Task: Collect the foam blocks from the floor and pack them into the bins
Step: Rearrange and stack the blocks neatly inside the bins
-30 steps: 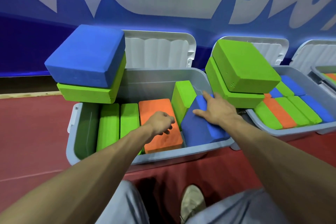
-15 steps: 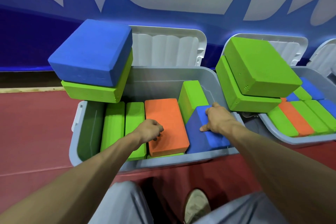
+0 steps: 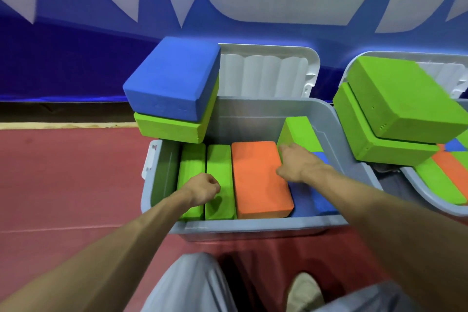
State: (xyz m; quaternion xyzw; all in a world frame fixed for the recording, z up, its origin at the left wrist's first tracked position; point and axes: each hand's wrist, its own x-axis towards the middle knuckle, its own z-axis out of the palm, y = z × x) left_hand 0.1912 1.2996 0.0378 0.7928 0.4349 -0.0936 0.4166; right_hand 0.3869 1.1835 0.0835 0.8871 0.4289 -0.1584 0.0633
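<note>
Inside the grey bin (image 3: 253,229), on the red floor (image 3: 63,185), foam blocks sit packed: two upright green blocks (image 3: 192,164) at the left, an orange block (image 3: 258,180) lying flat beside them, a tilted green block (image 3: 300,132) at the right rear, and a low blue block (image 3: 323,201) beneath the right forearm. Left hand (image 3: 203,189): fingers curled into a fist, holding nothing, over the upright green blocks. Right hand (image 3: 297,162): fingers extended, apparently touching the tilted green block's lower edge; contact is unclear. A blue-on-green stack (image 3: 172,83) perches on the bin's left rear corner. A green pair (image 3: 405,101) rests between this bin and the neighbouring bin (image 3: 420,192). The white lid (image 3: 266,71) stands open behind.
</note>
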